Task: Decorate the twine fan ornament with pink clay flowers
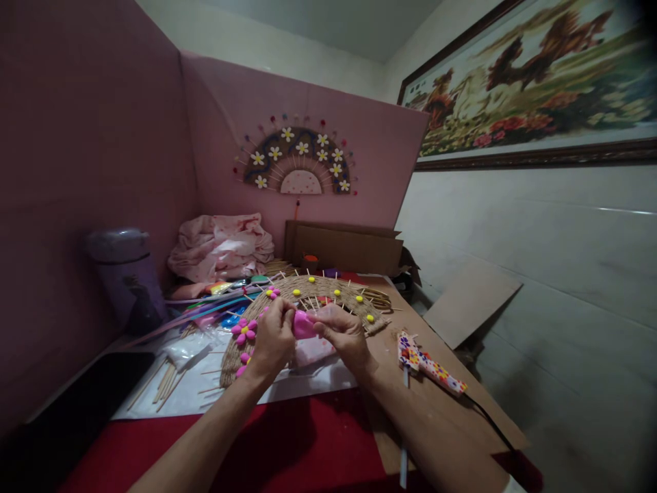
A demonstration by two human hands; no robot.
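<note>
Between my two hands is a lump of bright pink clay (304,324), with what looks like clear plastic around its right side. My left hand (274,339) pinches it from the left, and my right hand (349,335) grips its right end. Both hands are above a fan-shaped piece woven from brown cord (323,286), with thin sticks poking out along its edges. Pink flowers (244,331) with yellow centres sit on its left part; bare yellow dots (337,292) follow the arc to the right. Under my hands shows a pale pink panel (314,352), partly hidden.
A flower-patterned glue gun (439,373) with a glue stick (404,424) lies at right. Loose sticks (167,385) and a plastic bag (187,349) are at left, near a purple bottle (126,281). Behind stand cardboard (343,248) and a finished-looking flowered fan (295,150) on the pink partition.
</note>
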